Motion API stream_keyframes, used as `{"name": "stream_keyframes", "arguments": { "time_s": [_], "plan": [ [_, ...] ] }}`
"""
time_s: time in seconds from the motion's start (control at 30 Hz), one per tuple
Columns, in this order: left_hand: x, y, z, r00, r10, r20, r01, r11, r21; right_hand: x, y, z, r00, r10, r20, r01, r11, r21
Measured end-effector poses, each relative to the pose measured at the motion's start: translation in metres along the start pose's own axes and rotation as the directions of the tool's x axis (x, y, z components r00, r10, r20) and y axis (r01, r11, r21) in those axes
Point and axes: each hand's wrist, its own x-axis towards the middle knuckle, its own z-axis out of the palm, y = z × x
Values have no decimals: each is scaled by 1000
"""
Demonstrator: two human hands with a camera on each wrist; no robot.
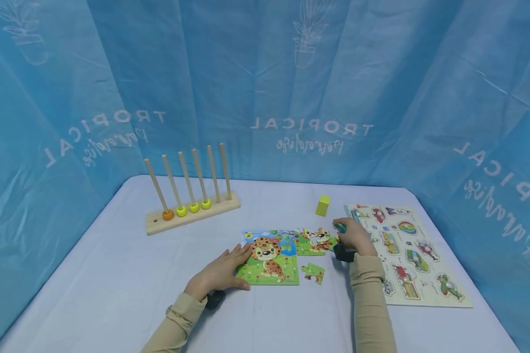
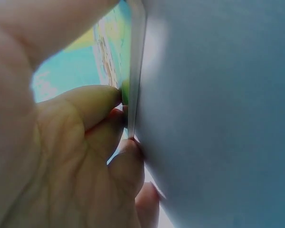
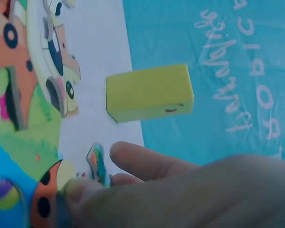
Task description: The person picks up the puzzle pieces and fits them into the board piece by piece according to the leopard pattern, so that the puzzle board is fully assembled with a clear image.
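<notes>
My left hand [image 1: 223, 268] lies at the left side of a leopard puzzle [image 1: 271, 264], fingers extended over its edge and thumb spread near the lower corner. From the left wrist, the fingertips touch the board's edge [image 2: 136, 71]. To the right, my right hand [image 1: 357, 236] pinches a small blue-green puzzle piece [image 3: 99, 164] between thumb and fingers, tilted up off the table. Just left of that hand lies a joined section of puzzle pieces [image 1: 313, 241] with animal faces, beside the leopard picture. A loose green puzzle piece [image 1: 313, 273] sits below this section.
A yellow block [image 1: 323, 205] stands beyond my right hand. At the right lies a board with knobbed vehicle pictures [image 1: 417, 274]. The wooden peg stand [image 1: 192, 215] at the back left carries one orange and several yellow beads. A blue curtain [image 1: 265, 88] surrounds the white table [image 1: 92, 284].
</notes>
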Motion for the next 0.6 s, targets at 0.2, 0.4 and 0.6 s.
{"name": "stream_keyframes", "arguments": {
  "time_s": [0.2,0.4,0.6],
  "plan": [
    [-2,2,0,1000,-11,-7,11,1000,-5,-5,-2,-4,998,46,-53,-53,988,-146],
    [-2,3,0,1000,-14,-13,13,1000,-2,-9,-5,-5,993,53,-102,-67,987,-144],
    [-1,2,1,1000,-13,-13,13,1000,5,-12,-8,-6,987,57,-149,-70,994,-86]
  ]
}}
